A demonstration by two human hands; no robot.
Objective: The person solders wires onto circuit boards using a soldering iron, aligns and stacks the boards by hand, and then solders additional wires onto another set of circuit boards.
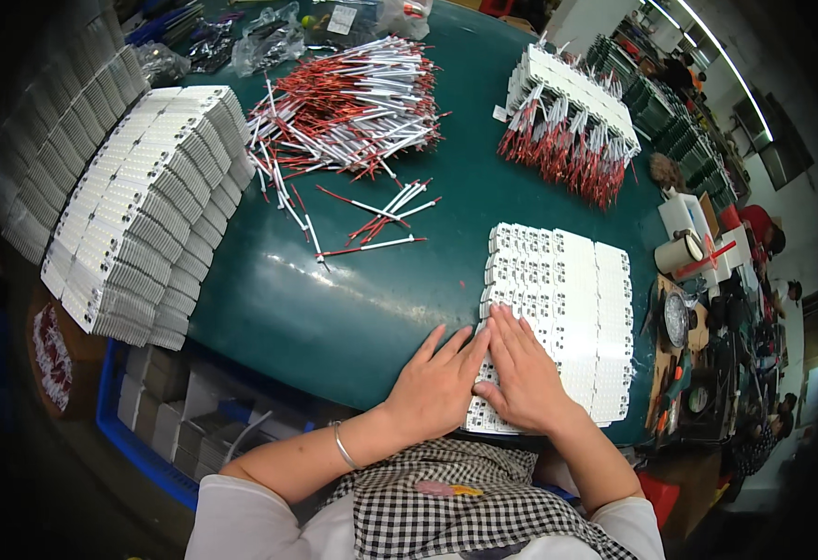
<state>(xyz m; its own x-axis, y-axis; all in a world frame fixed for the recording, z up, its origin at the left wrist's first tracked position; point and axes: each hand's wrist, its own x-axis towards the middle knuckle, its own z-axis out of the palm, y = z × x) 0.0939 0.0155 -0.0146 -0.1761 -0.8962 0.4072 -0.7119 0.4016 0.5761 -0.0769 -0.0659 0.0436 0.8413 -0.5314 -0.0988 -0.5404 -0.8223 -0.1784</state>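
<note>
White circuit boards [577, 289] with small dark parts lie in a flat stack at the table's near right. Flat on its left part rests my right hand [528, 381], fingers stretched out together and pointing away from me. My left hand [435, 390] lies beside it against the stack's left edge, fingers extended, its fingertips close to the right hand's. Neither hand grips anything. Farther off, a few loose red-and-white wires [381, 210] lie in front of a large wire pile [362, 107].
Tall stacks of white boards [138, 205] stand at the left. Boards with wires hanging from them [577, 103] sit at the far right. Plastic bags [269, 37] lie along the back. A blue crate [143, 448] is below the table edge; a tape roll [678, 254] and tools are at right.
</note>
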